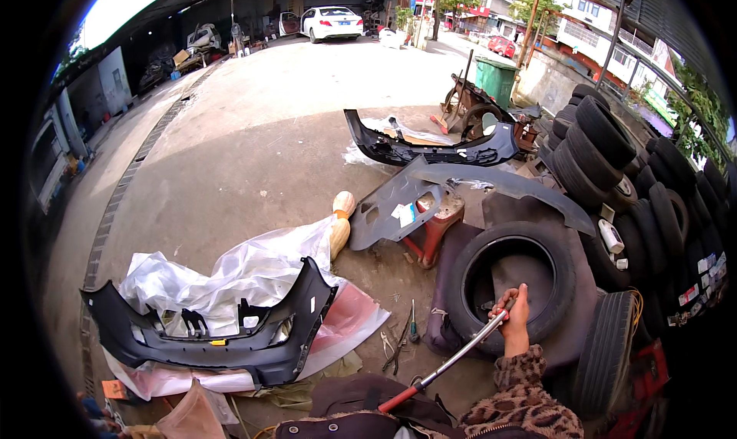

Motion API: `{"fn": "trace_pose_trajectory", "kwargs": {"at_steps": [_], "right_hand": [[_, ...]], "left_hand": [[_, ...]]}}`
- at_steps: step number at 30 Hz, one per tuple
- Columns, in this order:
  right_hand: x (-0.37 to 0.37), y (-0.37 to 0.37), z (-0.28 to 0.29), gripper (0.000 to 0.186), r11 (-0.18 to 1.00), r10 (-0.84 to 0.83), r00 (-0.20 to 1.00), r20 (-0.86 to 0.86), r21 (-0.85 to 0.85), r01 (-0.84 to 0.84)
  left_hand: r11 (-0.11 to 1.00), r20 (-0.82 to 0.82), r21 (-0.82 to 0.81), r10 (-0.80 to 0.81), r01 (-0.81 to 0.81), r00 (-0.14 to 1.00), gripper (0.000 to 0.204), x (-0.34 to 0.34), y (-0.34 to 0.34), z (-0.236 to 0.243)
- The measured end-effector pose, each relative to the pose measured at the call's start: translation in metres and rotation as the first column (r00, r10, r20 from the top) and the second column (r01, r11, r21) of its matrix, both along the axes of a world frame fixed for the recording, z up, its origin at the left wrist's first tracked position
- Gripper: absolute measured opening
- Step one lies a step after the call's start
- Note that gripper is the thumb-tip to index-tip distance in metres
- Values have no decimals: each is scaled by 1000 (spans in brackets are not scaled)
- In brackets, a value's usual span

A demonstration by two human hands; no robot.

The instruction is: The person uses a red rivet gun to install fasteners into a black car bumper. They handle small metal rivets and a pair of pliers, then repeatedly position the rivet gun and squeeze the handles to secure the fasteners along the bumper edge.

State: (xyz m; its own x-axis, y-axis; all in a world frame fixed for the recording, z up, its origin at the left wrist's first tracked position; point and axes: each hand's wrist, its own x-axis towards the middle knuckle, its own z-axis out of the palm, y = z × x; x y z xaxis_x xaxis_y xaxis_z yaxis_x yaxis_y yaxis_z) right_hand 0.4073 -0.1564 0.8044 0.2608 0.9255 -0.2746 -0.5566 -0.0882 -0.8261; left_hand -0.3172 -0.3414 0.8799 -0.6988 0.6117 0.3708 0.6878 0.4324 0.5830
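Observation:
My right hand point(516, 320), in a leopard-print sleeve, is closed around the upper end of a long silver metal bar with a red grip point(467, 348). The bar slants down to the left, its red end near my dark jacket. In this view the hand overlaps the near rim of a black tyre point(554, 305), which lies flat on a dark purplish padded thing point(445, 320). I cannot tell whether hand or bar touches the tyre. My left hand is out of view. Pliers point(387, 345) and a green-handled screwdriver point(414, 331) lie on the ground left of the tyre.
A black bumper point(253, 354) lies on plastic sheeting point(230, 274) at left. A grey fender panel point(507, 179) rests by a red stool point(436, 232); another bumper point(430, 151) lies beyond. Tyres point(587, 159) are piled at right. Far back are a green bin point(495, 80) and white car point(334, 26).

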Motion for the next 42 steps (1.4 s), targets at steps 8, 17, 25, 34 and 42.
{"fn": "trace_pose_trajectory", "kwargs": {"at_steps": [8,17,25,34,42], "right_hand": [[-9,-7,14,57,999,12,999,38,37,-13],[-12,-19,32,56,997,-36,993,111,66,29],[-28,-6,75,57,995,16,968,251,91,-40],[-28,-4,60,57,992,54,981,184,102,-74],[-50,26,99,56,964,168,965,204,169,-203]], "left_hand": [[959,205,-159,-199,233,958,47,48,9,-66],[783,520,-406,-226,471,824,45,102,-44,-176],[588,644,-614,-14,527,765,45,99,-132,-235],[396,657,-737,232,547,717,44,111,-204,-275],[106,780,-620,-29,778,625,44,167,-200,-291]]}}
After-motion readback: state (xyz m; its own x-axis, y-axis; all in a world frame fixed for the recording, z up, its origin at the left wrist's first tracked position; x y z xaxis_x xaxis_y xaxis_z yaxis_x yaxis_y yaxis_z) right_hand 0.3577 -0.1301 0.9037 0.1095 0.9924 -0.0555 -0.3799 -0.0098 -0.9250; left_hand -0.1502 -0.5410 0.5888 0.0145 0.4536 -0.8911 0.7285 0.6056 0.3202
